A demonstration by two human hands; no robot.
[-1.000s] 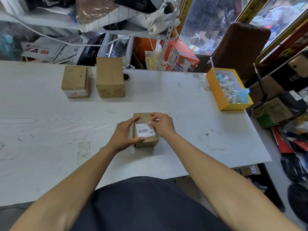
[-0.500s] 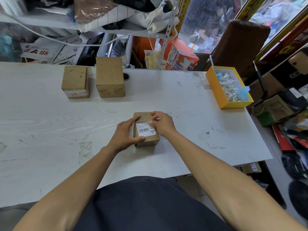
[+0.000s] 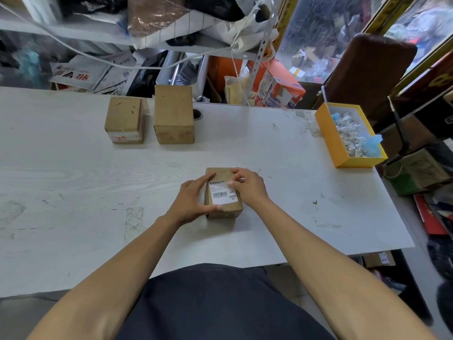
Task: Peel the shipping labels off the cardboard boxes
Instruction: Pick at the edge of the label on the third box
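Small cardboard box [image 3: 223,192], near table edge: left hand [image 3: 190,202] curls round its left side, steadying it; right hand [image 3: 247,186] fingertips pinch at the far right corner of the white shipping label [image 3: 223,192], which lies flat. Label likely thin, tear-prone, best lifted from a corner; box looks light and stiff. Farther back: two more boxes [image 3: 125,120], [image 3: 174,114].
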